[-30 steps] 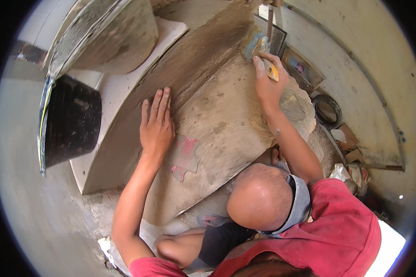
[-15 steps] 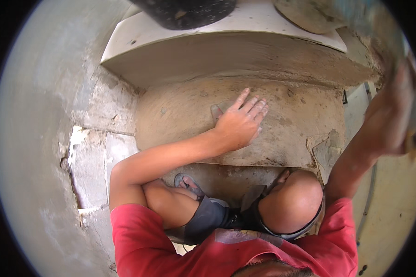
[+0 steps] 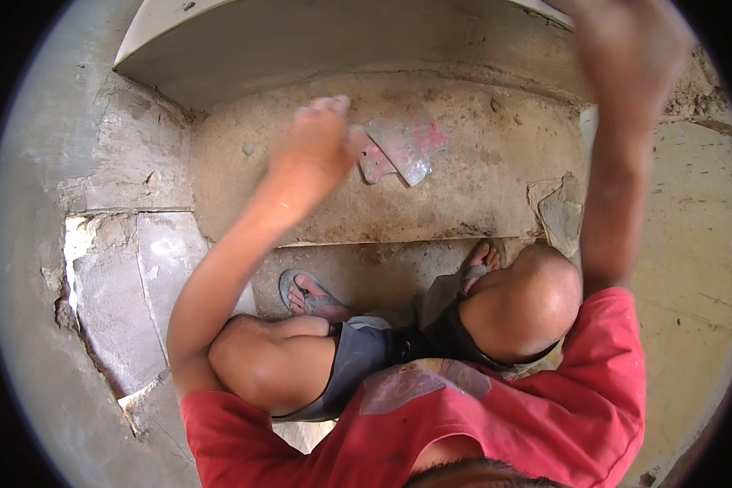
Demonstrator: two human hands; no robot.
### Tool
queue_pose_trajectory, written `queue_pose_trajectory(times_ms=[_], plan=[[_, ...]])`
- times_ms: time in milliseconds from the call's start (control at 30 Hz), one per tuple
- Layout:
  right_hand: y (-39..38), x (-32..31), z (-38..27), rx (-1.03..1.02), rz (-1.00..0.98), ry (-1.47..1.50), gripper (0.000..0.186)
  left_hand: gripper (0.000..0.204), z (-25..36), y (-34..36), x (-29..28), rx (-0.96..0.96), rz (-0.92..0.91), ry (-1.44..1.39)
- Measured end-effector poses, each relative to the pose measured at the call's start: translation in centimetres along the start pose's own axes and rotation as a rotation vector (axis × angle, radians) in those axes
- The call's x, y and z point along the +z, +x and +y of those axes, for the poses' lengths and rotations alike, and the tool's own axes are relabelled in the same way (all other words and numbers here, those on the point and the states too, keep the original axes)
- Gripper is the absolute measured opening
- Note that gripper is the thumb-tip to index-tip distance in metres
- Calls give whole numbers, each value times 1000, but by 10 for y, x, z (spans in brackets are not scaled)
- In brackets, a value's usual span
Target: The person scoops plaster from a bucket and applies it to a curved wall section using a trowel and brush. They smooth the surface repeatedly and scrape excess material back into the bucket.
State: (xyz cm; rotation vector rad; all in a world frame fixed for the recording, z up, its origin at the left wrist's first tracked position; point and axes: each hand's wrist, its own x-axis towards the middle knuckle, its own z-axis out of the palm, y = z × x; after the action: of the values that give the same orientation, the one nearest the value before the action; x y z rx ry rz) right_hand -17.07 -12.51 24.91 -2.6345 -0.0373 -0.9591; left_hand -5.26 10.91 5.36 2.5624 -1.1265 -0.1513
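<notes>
My left hand [image 3: 315,145] is above the brown, dusty step [image 3: 464,203], blurred by motion, its fingers seemingly bent. Close to its right lie two thin, flat pieces, grey with worn pink-red patches [image 3: 407,150], overlapping on the step. My right hand [image 3: 630,57] is raised at the upper right, near the far riser [image 3: 342,49] coated in smooth grey plaster. It is blurred too. A dark edge shows beside its fingers at the top of the picture, but whether the hand holds it is unclear.
A pale slab edge [image 3: 159,28] tops the riser. On the left stand a grey plastered wall [image 3: 32,244] and cracked grey blocks [image 3: 110,301]. A broken flat fragment [image 3: 559,215] sits at the step's right end, beside a pale yellowish surface [image 3: 683,285]. My sandalled feet are below the step.
My left hand has moved left and uncovered the flat grey-and-pink pieces. My right hand has swung up and inward from the right edge. The view has shifted, and the dark bucket-like container is out of sight.
</notes>
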Motion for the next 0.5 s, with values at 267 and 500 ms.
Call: queue_pose_trajectory(times_ms=[267, 500], plan=[[-144, 158, 65, 425, -647, -266, 61, 85, 17, -6, 23, -129, -243, 154], [-151, 169, 83, 632, -585, 205, 45, 83, 12, 5, 39, -152, -164, 114]])
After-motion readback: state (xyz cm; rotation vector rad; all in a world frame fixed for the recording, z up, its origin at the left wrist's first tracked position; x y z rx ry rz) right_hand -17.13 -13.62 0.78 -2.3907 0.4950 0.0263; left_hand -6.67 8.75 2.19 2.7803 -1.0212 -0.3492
